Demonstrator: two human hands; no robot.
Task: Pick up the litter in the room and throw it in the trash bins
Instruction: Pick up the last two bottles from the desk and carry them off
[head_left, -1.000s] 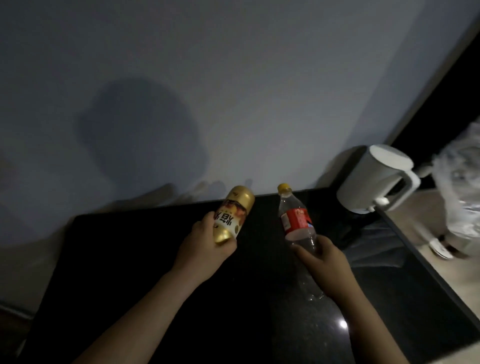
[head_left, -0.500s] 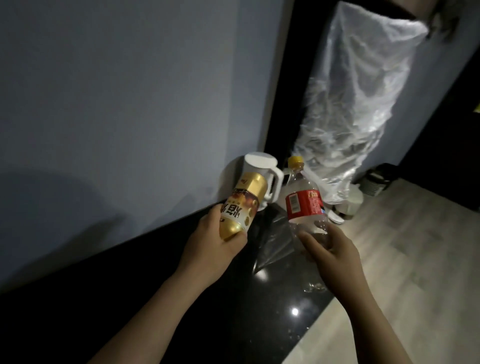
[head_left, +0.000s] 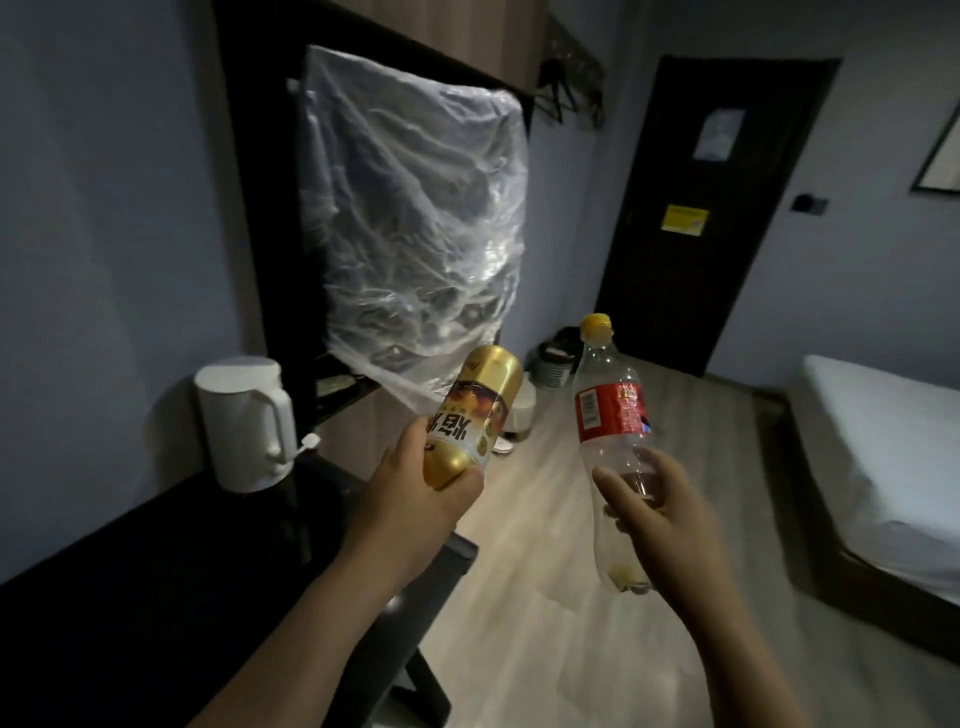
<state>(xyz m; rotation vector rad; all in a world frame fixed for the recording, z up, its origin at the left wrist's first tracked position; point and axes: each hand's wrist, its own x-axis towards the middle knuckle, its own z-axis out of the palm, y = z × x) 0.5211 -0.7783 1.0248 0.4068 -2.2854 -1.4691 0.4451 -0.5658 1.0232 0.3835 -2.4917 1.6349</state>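
Far left: a black desk (head_left: 156, 597), with a white kettle (head_left: 244, 421) standing upright on it. Behind that, a crinkled clear plastic sheet (head_left: 415, 208), hanging tall. Next, the left hand (head_left: 410, 509), raised above the desk's edge, fingers (head_left: 465, 480) curled tight round the lower end of a gold can (head_left: 475, 415), tilted with its top up and to the right. Beyond, low on the wooden floor (head_left: 545, 597), a small dark bin (head_left: 553, 364), too blurred for detail. Then a clear bottle (head_left: 613, 415), yellow cap, red label, nearly upright in mid-air over the floor. Right hand (head_left: 660, 519) wrapped round its lower half, fingers (head_left: 613, 486) curled about it. Can and bottle side by side, apart. Dark door (head_left: 701, 208) behind. White bed (head_left: 883, 441) far right.
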